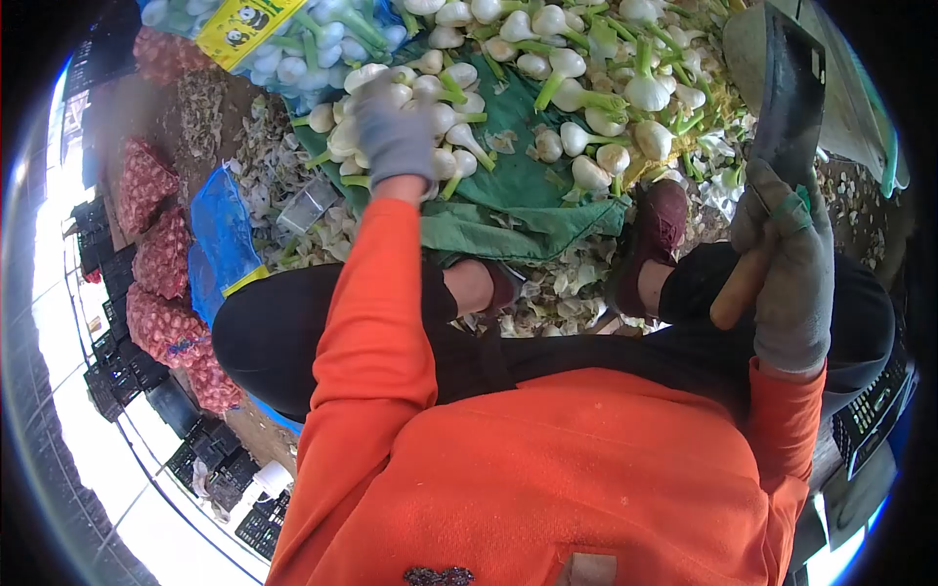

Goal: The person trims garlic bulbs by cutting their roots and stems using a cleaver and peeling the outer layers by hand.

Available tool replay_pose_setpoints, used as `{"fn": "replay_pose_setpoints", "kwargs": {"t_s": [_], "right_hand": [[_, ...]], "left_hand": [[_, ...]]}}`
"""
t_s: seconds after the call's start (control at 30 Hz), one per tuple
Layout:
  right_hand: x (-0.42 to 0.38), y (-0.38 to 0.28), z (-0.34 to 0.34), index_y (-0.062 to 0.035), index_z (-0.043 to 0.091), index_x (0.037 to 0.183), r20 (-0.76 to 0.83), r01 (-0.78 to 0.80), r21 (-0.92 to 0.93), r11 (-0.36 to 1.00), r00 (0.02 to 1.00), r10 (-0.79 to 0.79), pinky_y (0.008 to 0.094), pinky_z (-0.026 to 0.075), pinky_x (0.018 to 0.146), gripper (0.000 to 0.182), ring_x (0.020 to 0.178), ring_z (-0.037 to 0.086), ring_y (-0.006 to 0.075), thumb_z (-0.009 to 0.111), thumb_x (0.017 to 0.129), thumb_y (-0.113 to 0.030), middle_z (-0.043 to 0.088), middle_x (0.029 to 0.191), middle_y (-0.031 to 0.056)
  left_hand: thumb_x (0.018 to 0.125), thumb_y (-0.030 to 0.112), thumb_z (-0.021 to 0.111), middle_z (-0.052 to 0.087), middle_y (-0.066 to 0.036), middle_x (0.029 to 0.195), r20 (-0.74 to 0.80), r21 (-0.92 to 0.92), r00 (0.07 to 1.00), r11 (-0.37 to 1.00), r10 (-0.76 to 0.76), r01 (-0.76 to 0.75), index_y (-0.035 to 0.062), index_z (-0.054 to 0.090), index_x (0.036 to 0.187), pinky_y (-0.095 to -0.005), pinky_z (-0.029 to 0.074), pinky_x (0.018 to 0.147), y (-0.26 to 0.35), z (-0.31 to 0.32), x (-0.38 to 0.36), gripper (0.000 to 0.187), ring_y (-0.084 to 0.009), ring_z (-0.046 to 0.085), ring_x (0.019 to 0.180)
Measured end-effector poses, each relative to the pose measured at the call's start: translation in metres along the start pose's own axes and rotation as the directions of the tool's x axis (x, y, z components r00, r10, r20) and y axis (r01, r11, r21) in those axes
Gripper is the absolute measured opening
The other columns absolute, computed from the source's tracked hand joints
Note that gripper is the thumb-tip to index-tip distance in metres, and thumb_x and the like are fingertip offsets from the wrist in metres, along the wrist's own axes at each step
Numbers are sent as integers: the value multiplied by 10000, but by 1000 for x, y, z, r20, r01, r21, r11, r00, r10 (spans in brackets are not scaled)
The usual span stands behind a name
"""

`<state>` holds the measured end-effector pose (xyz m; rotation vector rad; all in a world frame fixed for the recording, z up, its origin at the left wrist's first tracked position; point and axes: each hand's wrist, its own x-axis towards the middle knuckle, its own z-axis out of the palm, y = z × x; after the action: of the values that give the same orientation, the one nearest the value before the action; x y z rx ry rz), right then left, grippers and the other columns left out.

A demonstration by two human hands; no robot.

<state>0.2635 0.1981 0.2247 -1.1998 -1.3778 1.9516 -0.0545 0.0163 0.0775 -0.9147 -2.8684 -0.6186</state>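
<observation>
1. I see the left hand point(394, 132) in a grey knit glove, arm stretched out in an orange sleeve, resting on the pile of white garlic bulbs with green stalks point(547, 68).
2. Left fingers are curled down into the bulbs at the pile's near-left edge. Whether they are clamped on one bulb I cannot tell; the back of the glove hides the fingertips.
3. The right hand point(791, 264), also in a grey glove, is wrapped tight around the brown wooden handle point(740, 288) of a dark steel cleaver point(789, 93). Fingers are closed together on the handle.
4. The cleaver blade points up and away, held upright above the right knee, clear of the garlic.
5. The garlic pile lies on a green cloth sheet point(518, 186) spread on the ground. Bulbs cover its far half and the near edge is mostly bare, folded cloth.
6. Loose pale garlic skins and trimmings point(572, 283) litter the ground at the cloth's near edge, around the person's two dark red shoes point(657, 230).
7. Beyond the cloth's far-left corner sits a blue net bag of bulbs with a yellow label point(244, 29).
8. Left of the cloth I see a blue plastic sheet point(220, 244), then red mesh sacks of garlic point(161, 254) in a row, with black plastic crates point(117, 361) beside them.
</observation>
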Motion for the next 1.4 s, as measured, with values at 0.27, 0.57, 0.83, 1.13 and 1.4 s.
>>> {"fn": "replay_pose_setpoints", "kwargs": {"t_s": [0.27,0.57,0.83,1.13,1.4], "right_hand": [[3,1,18,34,591,1112,-60,-41,-115,993,998,34,202,319,379,300,368,435,102,592,892,-170,564,675,41],[-5,-7,21,38,585,1103,-37,-29,-185,982,999,23,217,355,506,319,557,454,87,594,891,-200,518,685,7],[-23,-10,21,-4,592,1130,41,18,-116,993,999,-13,210,385,513,267,590,473,51,630,876,-80,570,777,-6],[-34,-28,-2,-50,592,1004,72,61,31,998,995,-63,229,391,522,154,577,490,93,622,873,-126,556,766,2],[-31,-38,-3,-67,576,1046,29,17,177,984,999,-23,223,409,535,194,576,504,91,649,878,-131,561,766,-5]], "left_hand": [[727,360,726,467,-158,1367,678,105,718,947,154,-303,110,495,1315,-410,463,972,74,119,-76,679,-309,548,1187],[808,229,657,563,-93,1161,878,-459,449,559,166,690,-42,456,1279,-233,469,875,65,29,-39,579,-147,575,1028],[789,-52,566,571,-73,1136,603,-749,689,-11,402,662,30,470,1275,-326,514,915,119,-46,-55,501,-186,575,1045],[897,183,578,627,-93,1064,853,-325,273,42,444,945,22,541,1157,-345,563,856,80,50,-121,308,-190,655,932],[920,253,582,588,-64,1027,829,-408,300,142,473,902,51,575,1117,-352,561,782,20,146,-154,283,-199,612,945]]}}
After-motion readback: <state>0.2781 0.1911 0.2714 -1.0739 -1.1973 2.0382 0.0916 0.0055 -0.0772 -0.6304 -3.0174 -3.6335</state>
